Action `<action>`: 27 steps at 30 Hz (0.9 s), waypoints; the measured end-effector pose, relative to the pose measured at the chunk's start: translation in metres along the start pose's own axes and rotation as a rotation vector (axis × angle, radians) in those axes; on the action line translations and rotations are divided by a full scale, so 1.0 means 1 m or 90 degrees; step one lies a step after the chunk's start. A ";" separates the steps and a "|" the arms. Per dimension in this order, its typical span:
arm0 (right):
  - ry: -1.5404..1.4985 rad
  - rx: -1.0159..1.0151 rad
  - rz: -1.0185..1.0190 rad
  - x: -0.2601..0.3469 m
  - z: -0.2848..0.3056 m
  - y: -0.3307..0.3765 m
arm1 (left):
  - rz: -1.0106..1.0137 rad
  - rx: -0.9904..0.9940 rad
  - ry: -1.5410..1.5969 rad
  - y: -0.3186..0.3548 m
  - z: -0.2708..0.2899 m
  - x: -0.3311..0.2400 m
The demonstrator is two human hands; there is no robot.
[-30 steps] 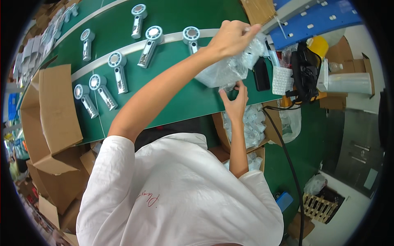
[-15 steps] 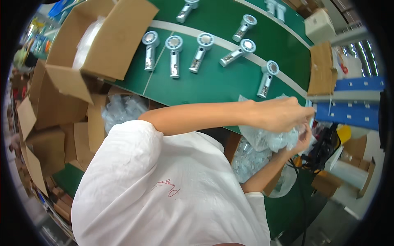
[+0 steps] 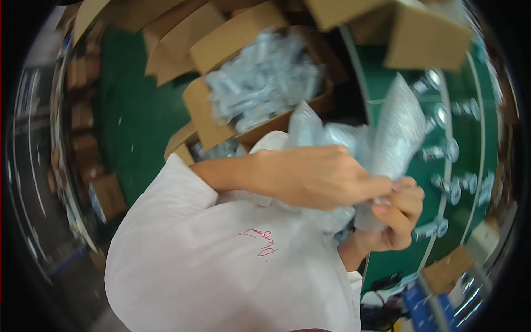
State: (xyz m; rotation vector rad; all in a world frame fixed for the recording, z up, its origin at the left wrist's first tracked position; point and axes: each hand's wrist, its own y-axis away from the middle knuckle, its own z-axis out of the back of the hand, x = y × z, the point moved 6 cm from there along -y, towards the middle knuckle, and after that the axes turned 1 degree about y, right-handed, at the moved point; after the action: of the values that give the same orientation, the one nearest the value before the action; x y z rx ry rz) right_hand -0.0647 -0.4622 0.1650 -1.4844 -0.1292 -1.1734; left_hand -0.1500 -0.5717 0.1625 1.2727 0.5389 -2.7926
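Clear plastic bags [image 3: 387, 138] — both hands' grip

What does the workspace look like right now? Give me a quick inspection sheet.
Surface: green table, curved by the lens, on the right.
Job's things: clear plastic bags bunched between both hands.
Clutter: silver metal parts in rows on the table; open cardboard box filled with bagged parts; more cardboard boxes above.
Grippers: left hand and right hand both pinch the bags, fingers closed on the plastic.
Cables: dark cable at the table's lower edge, blurred.
Surroundings: green floor, small boxes at left, blue crate at lower right.
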 end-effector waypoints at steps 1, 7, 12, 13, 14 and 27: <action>-0.075 0.064 -0.006 -0.006 -0.035 -0.003 | 0.044 -0.081 0.009 0.033 0.013 0.016; -0.174 0.215 -0.150 -0.049 -0.174 0.015 | 0.502 -0.630 -0.068 0.272 0.024 0.111; -0.111 0.209 -0.366 -0.107 -0.156 0.038 | 0.818 -1.006 -0.178 0.495 -0.075 0.188; -0.076 0.184 -0.391 -0.111 -0.144 0.039 | 0.909 -0.999 -0.196 0.531 -0.096 0.199; -0.065 0.181 -0.394 -0.117 -0.136 0.041 | 0.908 -0.992 -0.185 0.548 -0.112 0.212; 0.368 -0.301 -0.364 -0.117 0.165 0.027 | 1.260 -0.599 0.654 0.700 -0.342 0.346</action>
State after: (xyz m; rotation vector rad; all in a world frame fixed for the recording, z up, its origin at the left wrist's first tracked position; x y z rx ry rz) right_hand -0.0096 -0.2790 0.0953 -1.4811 0.1416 -2.1712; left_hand -0.0167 -1.0788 -0.5095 1.3614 0.1724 -0.1756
